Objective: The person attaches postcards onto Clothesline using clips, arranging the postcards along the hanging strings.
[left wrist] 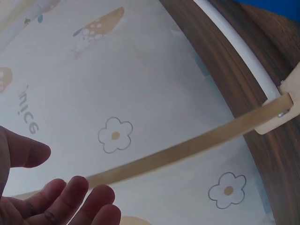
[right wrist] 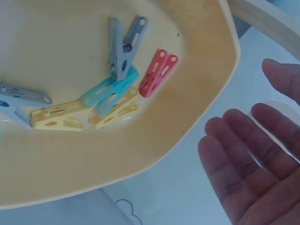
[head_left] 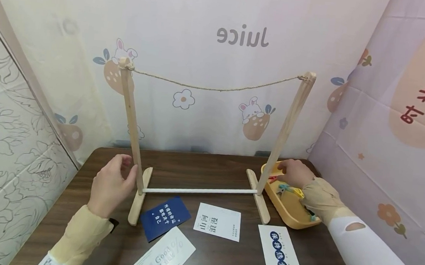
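My left hand is beside the left post of a wooden stand, fingers relaxed and holding nothing. In the left wrist view its thumb and fingertips are apart, with the post passing behind them. Over the far end of a yellow basket hovers my right hand, also without anything in it. The right wrist view has its fingers spread loosely beside the basket rim. Inside the basket lie clothespins: a red one, a turquoise one, grey ones and yellow ones.
A twine rope sags between the posts, and a white rod joins them low down. On the brown table lie a blue card and white cards. A patterned curtain hangs behind.
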Demonstrator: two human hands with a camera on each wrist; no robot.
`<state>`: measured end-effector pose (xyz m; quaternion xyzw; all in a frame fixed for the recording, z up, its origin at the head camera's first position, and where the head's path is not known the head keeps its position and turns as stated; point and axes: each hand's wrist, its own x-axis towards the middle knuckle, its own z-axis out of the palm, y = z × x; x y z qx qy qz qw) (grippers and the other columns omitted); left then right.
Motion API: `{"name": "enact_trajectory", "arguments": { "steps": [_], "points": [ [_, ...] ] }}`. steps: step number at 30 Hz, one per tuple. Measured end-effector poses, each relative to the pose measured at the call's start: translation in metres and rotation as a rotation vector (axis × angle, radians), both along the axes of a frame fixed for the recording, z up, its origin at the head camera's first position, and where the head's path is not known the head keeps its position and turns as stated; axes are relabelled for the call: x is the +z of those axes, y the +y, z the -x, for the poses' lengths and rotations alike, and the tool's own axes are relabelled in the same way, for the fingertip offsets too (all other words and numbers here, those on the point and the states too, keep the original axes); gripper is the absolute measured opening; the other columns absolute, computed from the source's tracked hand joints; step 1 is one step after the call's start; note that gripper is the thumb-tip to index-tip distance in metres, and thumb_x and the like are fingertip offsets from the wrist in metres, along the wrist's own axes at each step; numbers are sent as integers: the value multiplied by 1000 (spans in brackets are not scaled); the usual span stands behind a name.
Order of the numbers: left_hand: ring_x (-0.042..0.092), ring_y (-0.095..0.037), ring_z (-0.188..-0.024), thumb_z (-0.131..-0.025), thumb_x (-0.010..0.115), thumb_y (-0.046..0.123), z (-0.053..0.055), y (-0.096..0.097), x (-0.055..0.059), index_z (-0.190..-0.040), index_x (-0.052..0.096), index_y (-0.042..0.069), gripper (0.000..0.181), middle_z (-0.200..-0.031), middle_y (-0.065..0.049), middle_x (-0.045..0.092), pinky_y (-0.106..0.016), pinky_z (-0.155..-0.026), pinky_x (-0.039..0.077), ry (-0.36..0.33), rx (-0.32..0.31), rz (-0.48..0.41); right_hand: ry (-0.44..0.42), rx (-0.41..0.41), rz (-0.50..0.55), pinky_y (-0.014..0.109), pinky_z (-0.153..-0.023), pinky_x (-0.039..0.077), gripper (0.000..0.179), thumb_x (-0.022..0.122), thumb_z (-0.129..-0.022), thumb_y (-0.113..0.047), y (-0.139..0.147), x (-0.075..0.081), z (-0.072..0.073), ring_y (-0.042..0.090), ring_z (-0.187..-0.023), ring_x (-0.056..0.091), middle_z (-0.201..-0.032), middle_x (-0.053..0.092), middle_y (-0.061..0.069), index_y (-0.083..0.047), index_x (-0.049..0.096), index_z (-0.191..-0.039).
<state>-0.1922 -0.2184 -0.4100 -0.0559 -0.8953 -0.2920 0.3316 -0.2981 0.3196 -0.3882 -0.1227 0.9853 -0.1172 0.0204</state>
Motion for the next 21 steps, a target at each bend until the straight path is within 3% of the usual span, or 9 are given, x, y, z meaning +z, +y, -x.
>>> {"name": "enact_trajectory", "arguments": {
  "steps": [3,6,15,21],
  "points": [
    [69,-26,-67,-98,77,16,-7,6,2,-104,72,2,16,-86,-12,76,-44,-55,52,-26,5,48,23,52,27,59,-86,61,42,87,-90,-16,2,-5,4,42,-100,74,-109,77,27,11,73,-120],
    [63,-19,-62,-97,79,20,-13,12,5,-100,73,3,18,-82,-9,74,-38,-53,51,-89,-24,100,45,83,25,58,-85,62,42,88,-90,-15,5,-10,8,41,-98,75,-108,77,26,11,74,-121],
    [64,-16,-67,-93,86,27,-19,28,3,-111,76,0,34,-96,-13,79,-42,-61,58,-314,-138,208,27,87,18,60,-90,61,38,88,-90,-11,7,-15,14,44,-104,74,-113,77,28,7,76,-122],
    [79,-31,-88,-92,88,27,-18,39,-4,-123,75,-4,46,-114,-21,80,-50,-76,64,-491,-201,261,0,126,22,60,-88,61,37,85,-90,-6,8,-23,22,45,-105,74,-115,77,28,4,76,-125]
  ]
}}
